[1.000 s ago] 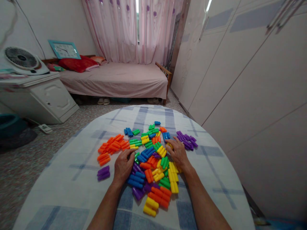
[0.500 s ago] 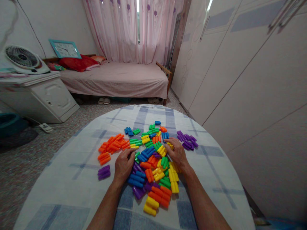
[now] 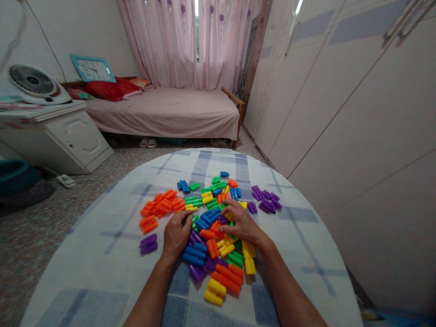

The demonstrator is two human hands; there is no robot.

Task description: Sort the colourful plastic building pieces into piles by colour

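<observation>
Small plastic blocks shaped like joined tubes lie in a mixed heap on the cloth-covered table (image 3: 112,272). My left hand (image 3: 177,234) rests at the heap's left side, fingers curled and thumb close to the index finger; what lies beneath them is hidden. Over the heap's middle right is my right hand (image 3: 241,222), thumb and fingers apart, just above a yellow block (image 3: 229,216). Blue blocks (image 3: 207,219) lie between the hands. Closer to me are purple blocks (image 3: 197,273), orange blocks (image 3: 227,278) and a yellow piece (image 3: 215,291).
Orange blocks (image 3: 160,204) form a group at the left, with a purple piece (image 3: 148,244) in front of it. More purple blocks (image 3: 267,199) lie at the right. Beyond the table stand a bed (image 3: 170,109), a white cabinet (image 3: 76,136) and a wardrobe (image 3: 323,113).
My right hand has shifted left and a little nearer over the heap, uncovering a small purple piece at its right side. My left hand has stayed in place.
</observation>
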